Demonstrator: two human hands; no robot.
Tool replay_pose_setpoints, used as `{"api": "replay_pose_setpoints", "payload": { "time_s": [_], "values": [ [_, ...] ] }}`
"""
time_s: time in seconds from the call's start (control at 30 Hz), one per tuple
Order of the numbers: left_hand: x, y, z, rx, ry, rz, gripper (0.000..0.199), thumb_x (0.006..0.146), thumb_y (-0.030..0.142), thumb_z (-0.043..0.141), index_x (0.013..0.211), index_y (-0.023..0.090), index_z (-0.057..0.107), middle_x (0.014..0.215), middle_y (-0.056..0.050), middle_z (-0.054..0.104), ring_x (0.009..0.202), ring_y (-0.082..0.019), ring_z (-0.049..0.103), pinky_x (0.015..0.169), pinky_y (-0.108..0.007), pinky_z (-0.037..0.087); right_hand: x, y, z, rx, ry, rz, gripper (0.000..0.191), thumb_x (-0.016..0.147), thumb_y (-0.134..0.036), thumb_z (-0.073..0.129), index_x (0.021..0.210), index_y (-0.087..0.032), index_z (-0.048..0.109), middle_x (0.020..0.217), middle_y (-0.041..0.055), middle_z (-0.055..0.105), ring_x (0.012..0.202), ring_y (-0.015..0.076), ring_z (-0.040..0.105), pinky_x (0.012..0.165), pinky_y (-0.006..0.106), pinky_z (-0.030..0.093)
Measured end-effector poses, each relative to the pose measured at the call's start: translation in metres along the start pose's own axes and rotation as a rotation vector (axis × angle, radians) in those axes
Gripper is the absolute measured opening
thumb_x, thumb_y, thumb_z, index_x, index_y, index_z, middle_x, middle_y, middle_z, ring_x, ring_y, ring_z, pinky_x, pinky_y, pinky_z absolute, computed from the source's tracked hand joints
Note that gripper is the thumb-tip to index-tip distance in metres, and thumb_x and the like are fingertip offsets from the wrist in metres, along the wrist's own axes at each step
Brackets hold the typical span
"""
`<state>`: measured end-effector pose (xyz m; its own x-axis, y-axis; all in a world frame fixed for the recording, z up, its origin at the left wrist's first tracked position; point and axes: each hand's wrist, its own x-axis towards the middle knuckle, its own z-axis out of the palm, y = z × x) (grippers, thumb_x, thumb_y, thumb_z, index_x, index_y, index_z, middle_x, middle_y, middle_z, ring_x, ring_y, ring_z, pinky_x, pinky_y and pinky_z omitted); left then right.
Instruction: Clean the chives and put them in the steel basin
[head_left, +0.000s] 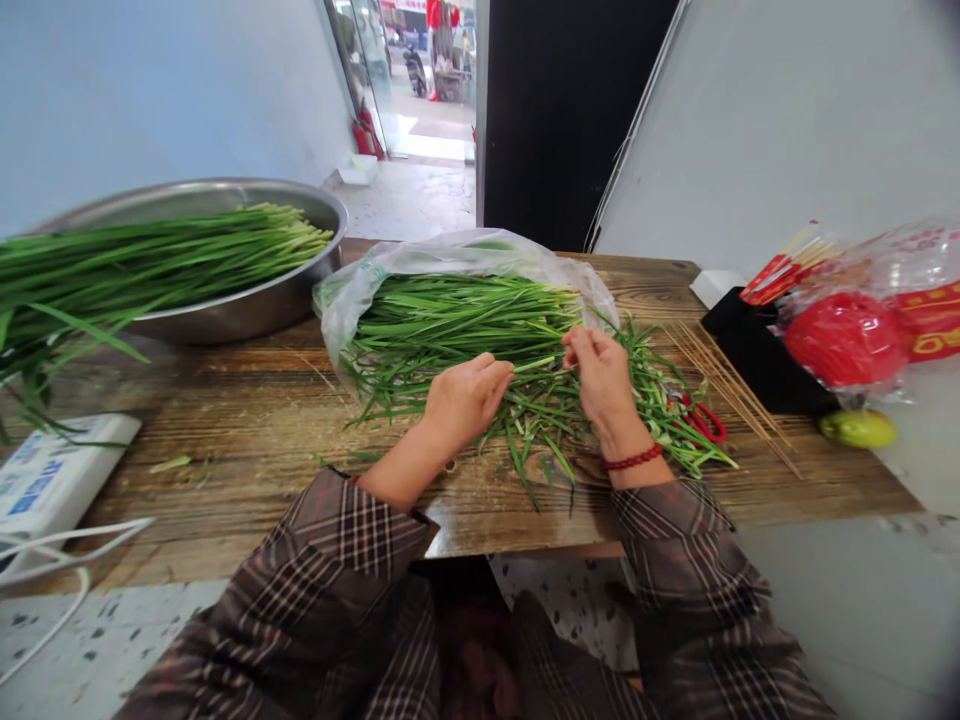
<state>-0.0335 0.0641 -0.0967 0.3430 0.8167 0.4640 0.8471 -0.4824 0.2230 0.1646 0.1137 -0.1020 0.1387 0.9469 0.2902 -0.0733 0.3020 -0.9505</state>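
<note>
A long wooden table [247, 430] spreads before me; picture it as a clock, with a person in plaid sleeves [360, 530] at six. At ten o'clock sits a wide steel basin [255, 312], a thick bunch of long green leaves [187, 250] lying in it and hanging over its left rim. At twelve, an opened clear plastic bag [336, 315] lies around a heap of similar greens [465, 310], their pale ends toward three. Near nine is a white box [45, 480] with blue lettering; near three, a black holder [780, 365] with a red package [847, 335] beside it. The person's hands meet just below the heap. The left hand [469, 400] has thumb and fingers pinched on a single green stalk [534, 366], which points toward the right hand [598, 375]. That hand's fingertips are drawn together at the stalk's far end; I cannot tell whether they grip it. Toward three o'clock lie thin wooden skewers [739, 395] and, partly under loose trimmings, red-handled scissors [706, 420]. A red beaded bracelet [634, 459] circles the right wrist.
</note>
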Motion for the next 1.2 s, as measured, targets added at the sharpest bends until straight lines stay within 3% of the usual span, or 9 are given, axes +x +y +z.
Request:
{"api": "replay_pose_setpoints", "payload": {
  "time_s": [0.13,0.23,0.33,0.5,0.63,0.77,1.03,1.1,1.2],
  "values": [
    [0.004,-0.012,0.0,-0.187,0.125,-0.101,0.024,0.095,0.03,0.044,0.101,0.019,0.064,0.091,-0.005,0.067,0.081,-0.017,0.061,0.07,-0.027,0.043,0.008,-0.012,-0.023,0.084,0.118,-0.087,0.039,0.084,-0.051,0.061,0.06,-0.02,0.056,0.057,-0.0042,0.049,0.051,0.0077,0.043,0.053,0.022,0.04],
    [0.009,-0.018,-0.001,-0.322,0.218,-0.206,0.015,0.09,0.025,0.047,0.096,0.018,0.058,0.085,-0.003,0.063,0.076,-0.015,0.057,0.07,-0.026,0.043,0.005,-0.023,-0.032,-0.067,-0.161,-0.159,0.032,0.081,-0.045,0.067,0.062,-0.02,0.062,0.064,-0.0017,0.058,0.063,0.0097,0.053,0.064,0.024,0.045],
    [0.013,-0.017,-0.004,-0.391,0.269,-0.285,0.005,0.084,0.021,0.05,0.086,0.018,0.053,0.075,0.001,0.056,0.067,-0.013,0.051,0.065,-0.025,0.04,0.002,-0.029,-0.035,-0.217,-0.391,-0.168,0.019,0.076,-0.037,0.074,0.087,-0.023,0.072,0.089,0.0012,0.069,0.083,0.0144,0.062,0.075,0.028,0.049],
    [0.014,-0.011,-0.013,-0.414,0.239,-0.349,0.014,0.087,0.027,0.049,0.077,0.018,0.055,0.065,0.003,0.05,0.061,-0.012,0.045,0.061,-0.025,0.035,0.007,-0.02,-0.036,-0.489,-0.26,-0.268,0.018,0.085,-0.035,0.062,0.079,-0.02,0.072,0.081,0.0028,0.071,0.078,0.0165,0.063,0.075,0.031,0.047],
    [0.013,-0.011,-0.015,-0.398,0.217,-0.317,0.025,0.092,0.032,0.045,0.08,0.017,0.061,0.071,0.001,0.059,0.067,-0.013,0.051,0.065,-0.026,0.037,0.008,-0.002,-0.029,-0.835,-0.469,-0.391,0.017,0.088,-0.03,0.06,0.082,-0.021,0.074,0.085,0.0054,0.072,0.084,0.0196,0.063,0.082,0.036,0.045],
    [0.013,-0.014,-0.011,-0.383,0.217,-0.316,0.029,0.094,0.036,0.044,0.084,0.017,0.063,0.075,-0.001,0.063,0.07,-0.014,0.054,0.067,-0.026,0.039,0.005,0.008,-0.021,-1.054,-0.525,-0.463,0.01,0.083,-0.027,0.067,0.087,-0.022,0.074,0.089,0.0081,0.07,0.089,0.0229,0.059,0.084,0.039,0.042],
    [0.007,-0.005,-0.014,-0.129,0.278,-0.05,0.024,0.093,0.027,0.048,0.107,0.021,0.066,0.109,-0.009,0.066,0.104,-0.023,0.055,0.09,-0.037,0.039,-0.001,-0.004,-0.011,-0.851,-0.454,-0.554,0.012,0.089,-0.033,0.061,0.088,-0.024,0.07,0.091,0.0033,0.072,0.09,0.0204,0.061,0.086,0.037,0.041],
    [0.006,0.001,-0.015,-0.061,0.217,0.025,0.025,0.091,0.025,0.052,0.113,0.024,0.065,0.116,-0.008,0.066,0.115,-0.025,0.052,0.097,-0.042,0.033,-0.005,-0.007,-0.006,-0.827,-0.45,-0.59,0.013,0.089,-0.034,0.061,0.089,-0.025,0.07,0.089,0.0027,0.073,0.087,0.0199,0.062,0.085,0.038,0.041],
    [0.007,0.002,-0.011,-0.04,0.04,0.051,0.02,0.092,0.027,0.051,0.104,0.024,0.067,0.102,-0.007,0.071,0.107,-0.025,0.056,0.097,-0.043,0.031,-0.009,-0.009,-0.001,-0.766,-0.438,-0.611,0.014,0.089,-0.035,0.061,0.087,-0.025,0.07,0.089,0.0026,0.073,0.087,0.0194,0.064,0.085,0.037,0.043]
  ]
}}
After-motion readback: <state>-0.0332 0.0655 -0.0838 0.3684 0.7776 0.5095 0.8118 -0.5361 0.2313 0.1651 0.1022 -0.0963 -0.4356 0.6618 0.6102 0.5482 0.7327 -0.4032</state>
